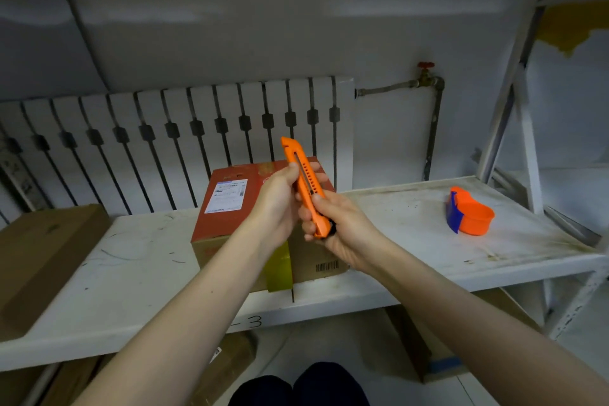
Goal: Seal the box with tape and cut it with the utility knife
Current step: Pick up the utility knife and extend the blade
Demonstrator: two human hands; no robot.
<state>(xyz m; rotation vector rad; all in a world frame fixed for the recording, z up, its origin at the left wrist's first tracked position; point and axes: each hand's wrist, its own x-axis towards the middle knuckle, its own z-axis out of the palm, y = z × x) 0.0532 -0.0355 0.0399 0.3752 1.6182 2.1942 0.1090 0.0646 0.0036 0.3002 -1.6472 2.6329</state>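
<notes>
Dim, flat, bluish light; soft focus, with wide-angle bending at edges.

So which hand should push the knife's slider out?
Right hand, probably: it grips the utility knife low on the handle with its thumb lying on the slider track. The left hand only steadies the upper body.
</notes>
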